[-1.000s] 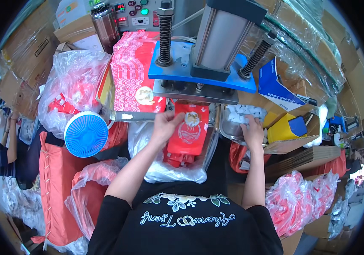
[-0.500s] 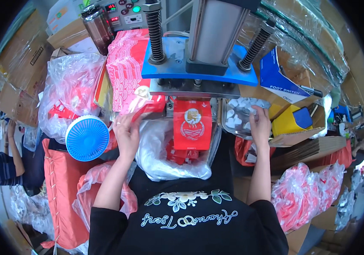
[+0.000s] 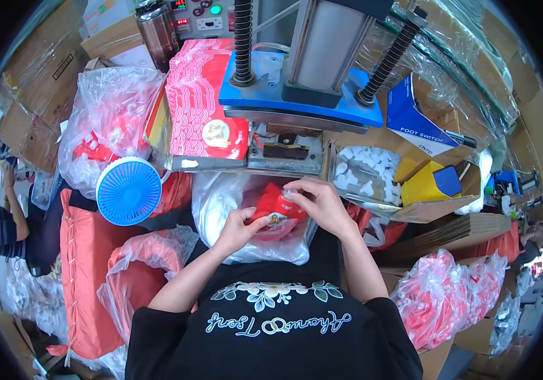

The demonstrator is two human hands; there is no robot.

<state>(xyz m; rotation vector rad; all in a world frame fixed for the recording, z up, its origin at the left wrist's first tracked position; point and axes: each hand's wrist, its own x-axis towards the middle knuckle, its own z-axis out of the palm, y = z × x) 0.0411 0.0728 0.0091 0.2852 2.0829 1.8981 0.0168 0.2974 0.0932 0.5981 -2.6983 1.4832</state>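
In front of me, above an open clear plastic bag [image 3: 211, 209], both hands are at one red pouch [image 3: 270, 201] with a gold print. My left hand [image 3: 241, 230] closes on its lower left side, thumb on top. At its upper edge my right hand [image 3: 323, 204] pinches a small white plastic piece [image 3: 286, 193]; whether it sits inside the pouch's opening is unclear. More red pouches lie in the bag below. A neat stack of red and white patterned pouches [image 3: 198, 95] lies left of the press. The bare metal lower block [image 3: 287, 151] of the press shows behind my hands.
The press's blue plate [image 3: 262, 69] hangs over the block. To the right, a tray of white pieces [image 3: 370, 168] stands beside a yellow container [image 3: 430, 185]. A blue fan [image 3: 129, 191] stands at the left, near a bag of red pouches [image 3: 110, 120]. Another person [image 3: 2, 218] is far left.
The printed pouch on the press block is gone from there. My left hand has come from the stack and my right hand from the white pieces, meeting at a pouch over the bag.
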